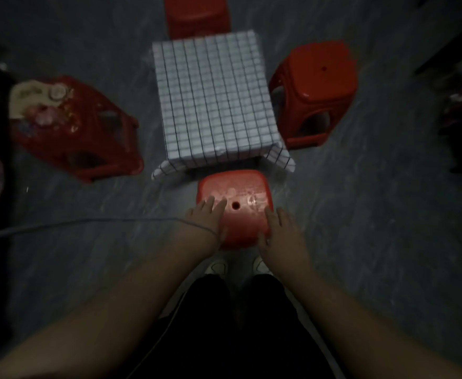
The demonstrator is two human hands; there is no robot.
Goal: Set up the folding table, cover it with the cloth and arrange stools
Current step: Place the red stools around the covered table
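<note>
A dim room with a grey, streaked floor, seen from above by a person standing and bending forward.

The left hand and right hand lie flat with straight fingers on the near stool, 1 at each side of its red seat and apart from each other. Neither is curled round anything. This stool stands just in front of the table, close to the hanging edge of the checked cloth.

The task looks nearly finished. The cloth covers the whole top and drapes at the near corners, so the table must be unfolded and standing. The right stool, left stool and far stool each sit at a side. What seems left is a final nudge of the near stool, and perhaps squaring the left stool, which stands angled and further off.

The table itself is hidden under the cloth. The far stool is cut off by the frame's top. Pale clutter on the left stool is too blurred to identify. A grey cord crosses the left wrist, its ends out of sight. The edges are dark.
</note>
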